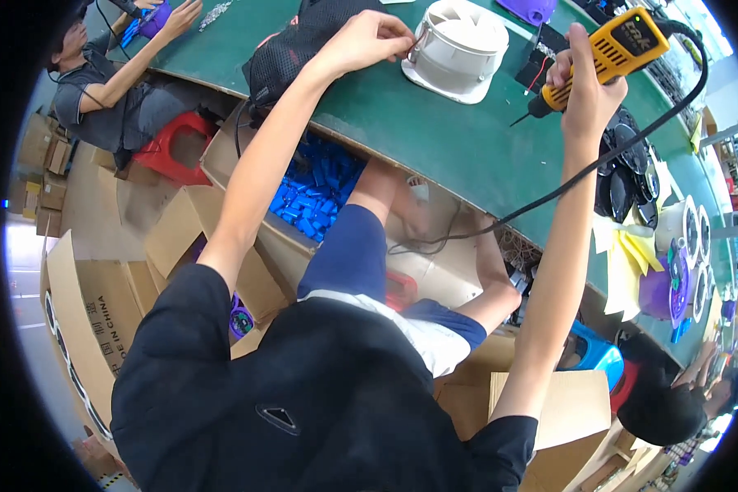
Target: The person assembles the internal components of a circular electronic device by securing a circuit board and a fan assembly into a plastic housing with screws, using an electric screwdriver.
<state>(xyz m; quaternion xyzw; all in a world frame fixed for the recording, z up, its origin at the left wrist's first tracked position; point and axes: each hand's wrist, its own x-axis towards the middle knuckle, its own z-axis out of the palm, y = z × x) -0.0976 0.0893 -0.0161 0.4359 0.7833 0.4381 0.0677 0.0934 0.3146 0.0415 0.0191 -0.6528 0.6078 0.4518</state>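
A white round plastic housing [455, 61] with curved vanes in its top stands on the green table. My left hand [373, 41] is at its left side, thumb and fingers pinched together against its wall; what they hold, if anything, is too small to make out. My right hand [586, 94] is wrapped round a yellow and black electric screwdriver [623, 49], raised to the right of the housing. The screwdriver's thin bit points down and left, apart from the housing. A black cord [664, 119] runs from its back end, curving down past my right forearm.
A black mesh bag [291, 61] lies left of the housing on the green table [435, 135]. A box of blue parts [312, 193] sits under the edge. Black shells [627, 168], yellow sheets [631, 254] and purple parts [664, 283] are at right. Co-workers [107, 90] sit left and right.
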